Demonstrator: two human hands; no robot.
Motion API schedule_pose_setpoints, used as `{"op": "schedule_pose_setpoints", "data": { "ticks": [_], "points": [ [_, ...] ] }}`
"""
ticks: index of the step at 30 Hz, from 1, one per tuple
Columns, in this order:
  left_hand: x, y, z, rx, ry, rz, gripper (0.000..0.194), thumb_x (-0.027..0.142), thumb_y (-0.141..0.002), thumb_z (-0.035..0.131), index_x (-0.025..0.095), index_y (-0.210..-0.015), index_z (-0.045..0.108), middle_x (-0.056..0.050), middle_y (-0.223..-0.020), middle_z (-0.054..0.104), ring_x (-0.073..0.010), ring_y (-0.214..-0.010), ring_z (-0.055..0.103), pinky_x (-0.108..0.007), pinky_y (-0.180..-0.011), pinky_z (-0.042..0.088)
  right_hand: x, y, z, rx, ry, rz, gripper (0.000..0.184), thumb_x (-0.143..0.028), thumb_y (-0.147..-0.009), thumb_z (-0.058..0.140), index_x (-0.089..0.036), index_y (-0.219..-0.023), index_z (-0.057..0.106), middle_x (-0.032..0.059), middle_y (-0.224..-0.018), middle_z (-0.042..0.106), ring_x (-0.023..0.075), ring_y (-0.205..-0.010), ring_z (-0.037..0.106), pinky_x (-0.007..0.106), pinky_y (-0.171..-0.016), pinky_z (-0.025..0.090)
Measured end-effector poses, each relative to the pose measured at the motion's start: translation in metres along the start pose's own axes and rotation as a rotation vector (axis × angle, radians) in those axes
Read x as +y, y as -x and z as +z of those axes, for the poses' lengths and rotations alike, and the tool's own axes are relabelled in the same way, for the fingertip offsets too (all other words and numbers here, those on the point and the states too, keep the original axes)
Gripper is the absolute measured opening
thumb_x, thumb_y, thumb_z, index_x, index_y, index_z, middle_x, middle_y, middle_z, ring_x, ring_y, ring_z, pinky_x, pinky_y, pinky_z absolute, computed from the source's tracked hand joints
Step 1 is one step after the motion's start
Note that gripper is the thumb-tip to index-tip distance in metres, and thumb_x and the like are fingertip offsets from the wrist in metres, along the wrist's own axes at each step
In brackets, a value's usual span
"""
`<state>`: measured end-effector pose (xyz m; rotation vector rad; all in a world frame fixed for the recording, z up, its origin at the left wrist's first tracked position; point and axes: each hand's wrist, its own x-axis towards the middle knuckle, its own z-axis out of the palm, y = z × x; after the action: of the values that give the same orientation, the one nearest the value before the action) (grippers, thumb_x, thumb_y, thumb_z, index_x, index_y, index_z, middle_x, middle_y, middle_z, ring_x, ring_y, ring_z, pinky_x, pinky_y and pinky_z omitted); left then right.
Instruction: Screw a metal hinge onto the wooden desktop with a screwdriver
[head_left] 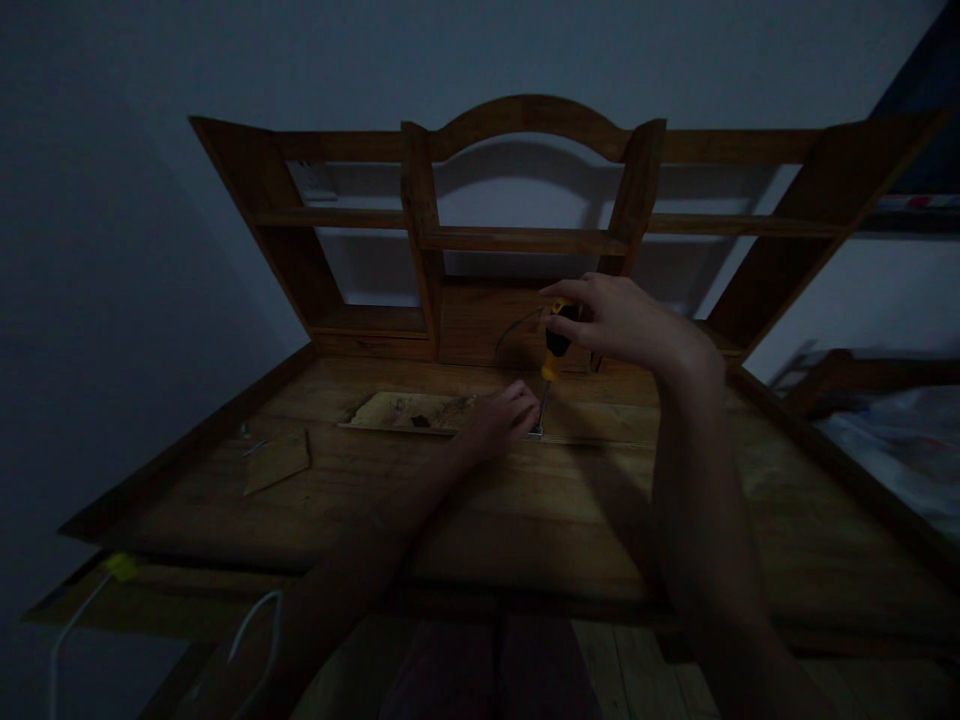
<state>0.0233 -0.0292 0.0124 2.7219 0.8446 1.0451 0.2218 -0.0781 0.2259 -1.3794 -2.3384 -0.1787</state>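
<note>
My right hand (615, 312) grips the black and yellow handle of a screwdriver (552, 368) from above. The screwdriver stands nearly upright, slightly tilted, and its shaft runs down to a small metal piece (537, 433) on the wooden desktop (480, 520). Beside the tip, my left hand (504, 415) rests low with its fingers closed at that spot. Whatever those fingers pinch is hidden. To the left of this hand lies a pale, stained strip of board (412, 410), partly covered by the hand. Dim light hides the screw itself, if there is one.
A wooden shelf unit (525, 238) rises along the back of the desk. A small square piece of wood (277, 462) lies on the left. A white cable (259, 625) hangs at the front left, near a yellow object (122, 567). Raised edges border both sides.
</note>
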Motion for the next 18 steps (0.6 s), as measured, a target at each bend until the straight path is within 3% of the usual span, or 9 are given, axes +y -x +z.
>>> {"op": "schedule_pose_setpoints", "data": {
  "ticks": [5, 11, 18],
  "points": [
    [0.0032, -0.0004, -0.0021, -0.007, -0.005, -0.004, 0.017, 0.022, -0.11, 0.05, 0.021, -0.1, 0.063, -0.006, -0.112, 0.066, -0.018, -0.095, 0.067, -0.032, -0.084, 0.054, 0.0, 0.0001, 0.0006, 0.003, -0.042, -0.011, 0.046, -0.027, -0.097, 0.061, -0.017, -0.14, 0.075, 0.0149, -0.14, 0.076, 0.0351, -0.131, 0.069, 0.046, -0.113, 0.051],
    [0.0018, -0.0011, -0.0016, -0.019, -0.002, 0.007, 0.017, 0.022, -0.11, 0.05, 0.021, -0.098, 0.062, -0.005, -0.112, 0.065, -0.0178, -0.097, 0.067, -0.032, -0.085, 0.054, 0.0015, -0.0007, 0.0019, 0.008, -0.031, 0.019, 0.044, -0.031, -0.1, 0.062, -0.016, -0.14, 0.073, 0.0149, -0.127, 0.08, 0.0332, -0.118, 0.074, 0.044, -0.103, 0.055],
    [0.0014, -0.0007, -0.0006, -0.007, 0.007, 0.004, 0.017, 0.023, -0.11, 0.049, 0.021, -0.099, 0.062, -0.005, -0.109, 0.065, -0.0177, -0.096, 0.066, -0.032, -0.084, 0.054, 0.0011, -0.0023, 0.0023, -0.005, -0.034, 0.001, 0.05, -0.029, -0.096, 0.062, -0.01, -0.141, 0.073, 0.0191, -0.133, 0.077, 0.0366, -0.122, 0.073, 0.046, -0.105, 0.055]
  ]
}}
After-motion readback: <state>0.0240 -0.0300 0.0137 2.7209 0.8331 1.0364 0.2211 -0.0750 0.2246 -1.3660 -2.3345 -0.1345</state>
